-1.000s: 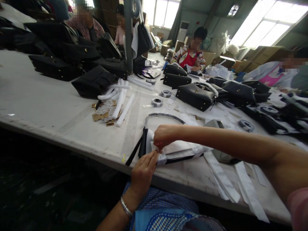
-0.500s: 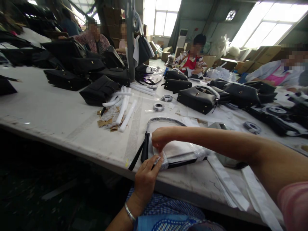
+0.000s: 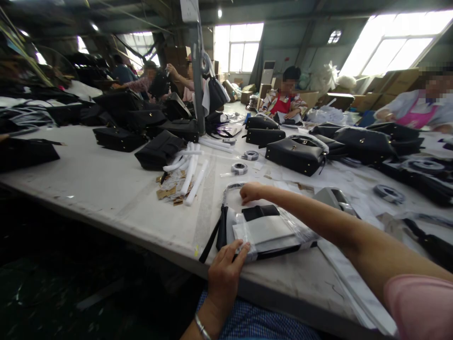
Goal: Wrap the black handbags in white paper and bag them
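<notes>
Wrapped bag: a black, leather-like handbag (image 3: 222, 230) partly covered in clear plastic film is laid flat near the edge of a long white worktable (image 3: 113, 177).
Bag top: a pale, flat rectangular sheet (image 3: 271, 230) is seen beside a dark rectangular patch (image 3: 260, 212).
Left hand: the left hand (image 3: 226, 267) is rested on the near left corner, fingers extended over the film, not clenched.
Right hand: the right hand (image 3: 250, 192) is held above the bag, near its film-wrapped curved handle (image 3: 225, 192); its fingers are curled, but whether anything is grasped cannot be told.
Handling: fairly light and soft-sided, by judgement; the film may be slippery and easily torn.
Hold: best taken by the handle, or supported at both ends; the loose black strap (image 3: 209, 242) is better avoided.
Nearby: white foam tubes (image 3: 197, 182) are piled to the left.
</notes>
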Demonstrator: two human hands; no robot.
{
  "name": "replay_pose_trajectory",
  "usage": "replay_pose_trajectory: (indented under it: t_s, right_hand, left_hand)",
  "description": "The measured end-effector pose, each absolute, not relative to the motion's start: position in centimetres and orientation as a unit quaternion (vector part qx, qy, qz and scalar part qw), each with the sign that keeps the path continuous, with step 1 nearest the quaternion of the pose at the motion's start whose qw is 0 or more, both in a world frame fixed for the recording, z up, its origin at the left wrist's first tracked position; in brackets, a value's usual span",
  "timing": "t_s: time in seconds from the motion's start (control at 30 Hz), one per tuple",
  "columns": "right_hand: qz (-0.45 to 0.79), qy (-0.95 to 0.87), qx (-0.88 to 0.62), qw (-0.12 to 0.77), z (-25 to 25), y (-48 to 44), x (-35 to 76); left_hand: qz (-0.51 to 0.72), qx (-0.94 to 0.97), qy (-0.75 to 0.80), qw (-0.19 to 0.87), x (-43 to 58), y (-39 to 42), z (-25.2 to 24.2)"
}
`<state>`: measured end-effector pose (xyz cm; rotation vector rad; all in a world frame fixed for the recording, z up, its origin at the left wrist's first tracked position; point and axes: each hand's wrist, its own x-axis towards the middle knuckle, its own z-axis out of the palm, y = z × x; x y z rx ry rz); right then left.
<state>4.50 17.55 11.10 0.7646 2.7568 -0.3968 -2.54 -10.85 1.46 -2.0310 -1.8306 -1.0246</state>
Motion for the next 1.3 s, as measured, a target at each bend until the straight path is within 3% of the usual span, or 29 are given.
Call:
replay_pose_trajectory:
  t_s: [0.13, 0.47, 0.73, 0.9, 1.0, 1.1, 1.2, 1.3]
  right_hand:
    - [-0.181, 0.943, 0.268, 0.072, 10.7, 14.8, 7.2]
    - [-0.220, 0.930, 0.273, 0.107, 8.4, 10.2, 8.2]
    - [-0.235, 0.915, 0.318, -0.075, 7.4, 10.4, 9.7]
    - [-0.150, 0.886, 0.411, -0.154, 9.1, 11.1, 17.3]
    - [-0.098, 0.839, 0.528, -0.090, 9.3, 11.3, 22.0]
    - [-0.130, 0.802, 0.582, -0.027, 8.8, 11.0, 23.8]
    - [-0.176, 0.769, 0.613, -0.049, 8.6, 10.6, 23.3]
    - [-0.212, 0.741, 0.632, -0.086, 9.3, 10.2, 22.4]
  left_hand:
    - [-0.362, -0.688, -0.617, 0.122, -2.5, -10.8, 1.3]
    - [-0.382, -0.708, -0.576, 0.144, -2.8, -10.8, -0.3]
    - [-0.363, -0.738, -0.541, 0.172, -3.1, -10.8, 0.3]
    - [-0.342, -0.769, -0.538, 0.049, -5.0, -12.3, 2.9]
    - [-0.412, -0.677, -0.609, -0.033, -6.6, -11.6, 3.7]
    - [-0.444, -0.522, -0.710, -0.162, -7.4, -8.9, 3.3]
    - [-0.464, -0.427, -0.720, -0.291, -7.4, -5.9, 2.8]
    - [-0.504, -0.405, -0.696, -0.313, -7.2, -4.7, 3.4]
